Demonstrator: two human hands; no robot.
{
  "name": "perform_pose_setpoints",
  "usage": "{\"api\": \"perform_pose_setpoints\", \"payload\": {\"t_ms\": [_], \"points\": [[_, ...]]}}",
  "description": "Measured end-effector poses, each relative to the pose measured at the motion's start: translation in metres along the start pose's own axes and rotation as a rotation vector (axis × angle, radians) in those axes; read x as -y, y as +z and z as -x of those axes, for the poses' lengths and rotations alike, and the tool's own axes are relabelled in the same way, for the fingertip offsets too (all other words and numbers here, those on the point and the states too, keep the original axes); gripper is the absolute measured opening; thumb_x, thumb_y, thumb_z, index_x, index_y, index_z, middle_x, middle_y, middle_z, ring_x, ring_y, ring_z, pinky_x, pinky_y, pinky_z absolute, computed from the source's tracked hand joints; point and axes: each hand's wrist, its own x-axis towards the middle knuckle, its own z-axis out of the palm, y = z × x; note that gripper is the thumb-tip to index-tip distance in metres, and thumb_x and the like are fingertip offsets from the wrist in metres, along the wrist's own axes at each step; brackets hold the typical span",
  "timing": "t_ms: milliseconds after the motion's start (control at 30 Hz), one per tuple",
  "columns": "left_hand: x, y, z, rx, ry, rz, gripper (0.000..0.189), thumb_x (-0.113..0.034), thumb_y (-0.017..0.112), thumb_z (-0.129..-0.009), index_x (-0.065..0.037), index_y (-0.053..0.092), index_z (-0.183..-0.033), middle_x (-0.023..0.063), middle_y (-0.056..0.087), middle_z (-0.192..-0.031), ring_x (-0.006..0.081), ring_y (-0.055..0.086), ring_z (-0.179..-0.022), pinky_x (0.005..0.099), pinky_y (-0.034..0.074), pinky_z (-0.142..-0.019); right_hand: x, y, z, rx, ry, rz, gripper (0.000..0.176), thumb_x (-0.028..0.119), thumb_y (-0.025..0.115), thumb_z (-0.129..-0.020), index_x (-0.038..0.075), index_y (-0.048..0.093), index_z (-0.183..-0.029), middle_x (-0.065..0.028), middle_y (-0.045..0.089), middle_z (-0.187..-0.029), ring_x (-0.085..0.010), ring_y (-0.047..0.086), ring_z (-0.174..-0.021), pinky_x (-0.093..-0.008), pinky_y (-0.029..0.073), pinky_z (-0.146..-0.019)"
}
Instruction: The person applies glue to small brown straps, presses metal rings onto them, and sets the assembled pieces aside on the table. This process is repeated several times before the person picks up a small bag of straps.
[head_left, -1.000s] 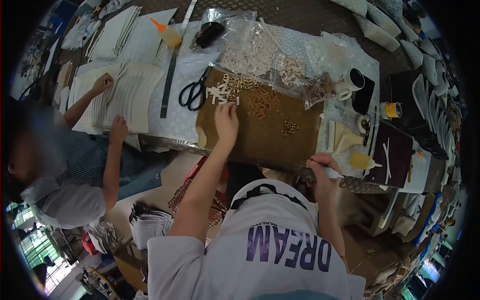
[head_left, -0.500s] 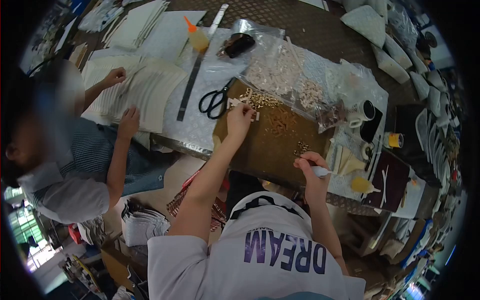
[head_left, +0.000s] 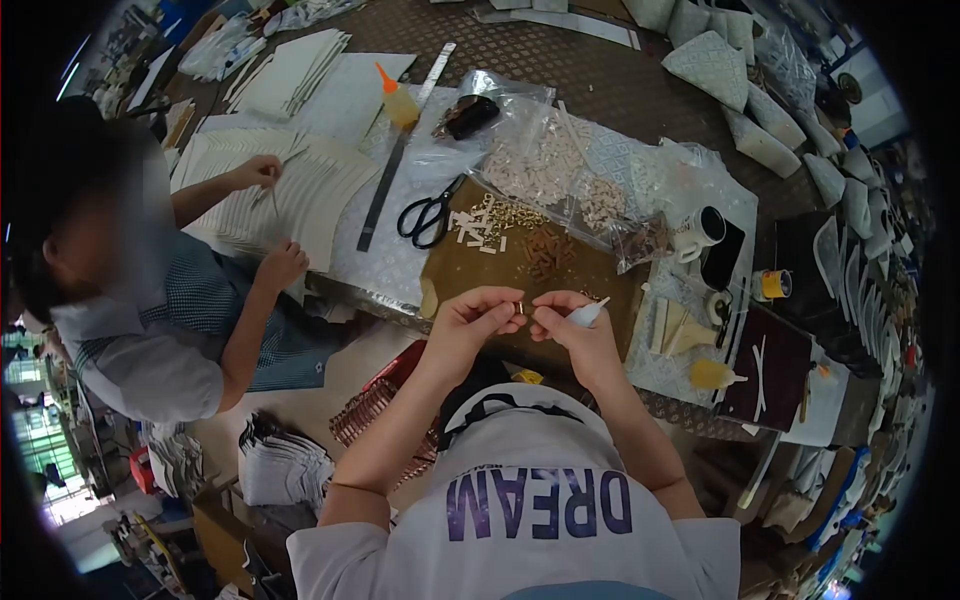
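My left hand [head_left: 474,325] pinches a small gold-coloured metal piece [head_left: 519,309] at its fingertips. Close beside it, my right hand [head_left: 572,328] has its thumb and finger pinched at the same spot and also holds a small white-tipped bottle [head_left: 588,313]. Both hands are over the near edge of a brown board [head_left: 455,270]. On the board lie white strips [head_left: 482,232], gold metal pieces [head_left: 515,215] and a heap of brown strips [head_left: 546,250]. Black scissors [head_left: 428,217] rest at the board's left corner.
A co-worker's hands [head_left: 270,220] handle pale layered sheets [head_left: 250,170] at the left. Behind the board are a metal ruler [head_left: 395,165], an orange-tipped bottle [head_left: 399,105] and plastic bags [head_left: 540,150]. A mug [head_left: 697,233], phone [head_left: 722,256] and yellow glue bottle [head_left: 712,375] stand or lie at the right.
My left hand has left the white strips and come down toward me; my right hand has moved left to meet it. The co-worker's upper hand has shifted right.
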Motion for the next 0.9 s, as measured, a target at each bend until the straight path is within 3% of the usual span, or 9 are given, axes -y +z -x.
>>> {"api": "perform_pose_setpoints", "payload": {"t_ms": [133, 267, 533, 633, 800, 900], "points": [[-0.005, 0.001, 0.017, 0.071, -0.078, 0.162, 0.023, -0.003, 0.055, -0.088, 0.0, 0.059, -0.11, 0.0097, 0.064, -0.098, 0.0146, 0.063, -0.087, 0.0243, 0.051, -0.08, 0.001, 0.003, 0.004, 0.129, 0.047, -0.071, 0.017, 0.007, 0.064, -0.083, -0.001, 0.059, -0.096, -0.0052, 0.061, -0.083, -0.0119, 0.06, -0.072, -0.0236, 0.05, -0.065], [-0.011, 0.008, 0.027, 0.078, -0.085, 0.166, 0.024, -0.002, 0.057, -0.086, 0.0, 0.06, -0.11, 0.0106, 0.064, -0.1, 0.0151, 0.063, -0.088, 0.025, 0.051, -0.08, 0.005, 0.004, 0.009, 0.2, -0.051, -0.049, 0.015, 0.007, 0.064, -0.082, 0.001, 0.057, -0.094, -0.0048, 0.061, -0.086, -0.0128, 0.06, -0.076, -0.0247, 0.049, -0.066], [-0.017, 0.037, 0.037, -0.092, 0.039, -0.246, 0.016, 0.001, 0.064, -0.08, 0.002, 0.064, -0.096, 0.0053, 0.066, -0.088, 0.0092, 0.061, -0.078, 0.0206, 0.049, -0.072, 0.015, -0.002, 0.027, 0.154, -0.28, 0.319, 0.011, 0.004, 0.065, -0.081, 0.0, 0.06, -0.089, -0.0011, 0.061, -0.082, -0.0065, 0.055, -0.074, -0.0207, 0.045, -0.066], [0.0, 0.033, 0.029, -0.073, 0.169, -0.386, 0.015, -0.001, 0.064, -0.081, 0.001, 0.064, -0.096, 0.0051, 0.066, -0.087, 0.0084, 0.06, -0.075, 0.0201, 0.048, -0.068, 0.008, -0.006, 0.027, 0.107, -0.266, 0.365, 0.01, 0.004, 0.066, -0.08, 0.0, 0.061, -0.088, -0.0005, 0.062, -0.08, -0.0059, 0.055, -0.073, -0.0203, 0.045, -0.066], [-0.005, 0.026, 0.027, 0.019, -0.112, -0.092, 0.021, -0.004, 0.064, -0.082, 0.003, 0.062, -0.102, 0.0084, 0.065, -0.089, 0.0124, 0.062, -0.079, 0.0233, 0.05, -0.072, 0.011, 0.0, 0.03, 0.069, -0.176, 0.361, 0.004, 0.003, 0.061, -0.082, 0.0, 0.059, -0.083, -0.002, 0.061, -0.077, -0.0065, 0.055, -0.07, -0.0195, 0.044, -0.062], [-0.007, 0.023, 0.029, 0.049, -0.039, -0.099, 0.021, -0.004, 0.065, -0.08, 0.003, 0.064, -0.1, 0.0077, 0.066, -0.088, 0.012, 0.062, -0.078, 0.023, 0.05, -0.073, -0.004, -0.007, 0.021, 0.089, -0.265, 0.345, 0.005, 0.003, 0.061, -0.082, 0.001, 0.058, -0.085, -0.0019, 0.059, -0.076, -0.0066, 0.053, -0.065, -0.0191, 0.042, -0.057]]}}
